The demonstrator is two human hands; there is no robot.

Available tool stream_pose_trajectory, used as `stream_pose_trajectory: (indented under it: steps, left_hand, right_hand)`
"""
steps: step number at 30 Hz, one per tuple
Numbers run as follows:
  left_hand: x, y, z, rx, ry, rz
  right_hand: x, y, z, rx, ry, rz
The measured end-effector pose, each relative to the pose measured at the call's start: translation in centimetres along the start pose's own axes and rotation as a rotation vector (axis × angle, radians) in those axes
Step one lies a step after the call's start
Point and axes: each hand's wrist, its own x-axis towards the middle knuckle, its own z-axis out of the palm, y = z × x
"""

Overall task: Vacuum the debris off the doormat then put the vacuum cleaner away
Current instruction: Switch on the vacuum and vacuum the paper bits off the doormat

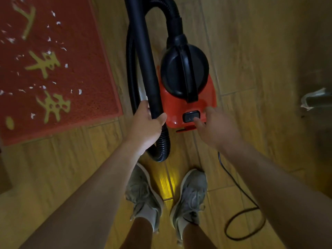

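One firm press should do: right hand [218, 128], fingers loose, touches the black square switch [191, 116] on the red vacuum cleaner [206, 97]; left hand [145, 126] grips the black ribbed hose [162, 148].

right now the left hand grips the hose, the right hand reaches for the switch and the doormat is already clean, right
No: the doormat is not clean; the head view shows white scraps scattered on it. The left hand does grip the hose and the right hand reaches for the switch.
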Motion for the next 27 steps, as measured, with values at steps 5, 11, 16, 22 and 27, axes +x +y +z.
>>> stream_pose_trajectory:
  steps: [5,11,16,22,27]
  left_hand:
    - [-0.3,-1.6,1.1,-0.03,0.016,0.002]
    - [-0.2,-2.8,1.3,0.004,0.049,0.016]
    - [-0.2,-3.8,1.2,-0.011,0.065,0.042]
    - [-0.4,-5.0,1.1,-0.041,0.088,0.047]
    - [-0.4,-5.8,0.9,-0.016,0.098,0.042]
  right_hand:
    - [0.8,0.5,0.9,0.003,0.034,0.0]
    - [1.5,-0.1,1.6,0.051,0.107,0.0]
    - [1.8,-0.2,2.3,0.067,0.131,-0.011]
    - [2.4,-0.2,2.5,0.042,0.143,-0.014]
    - [2.6,-0.3,2.5,0.02,0.156,0.024]
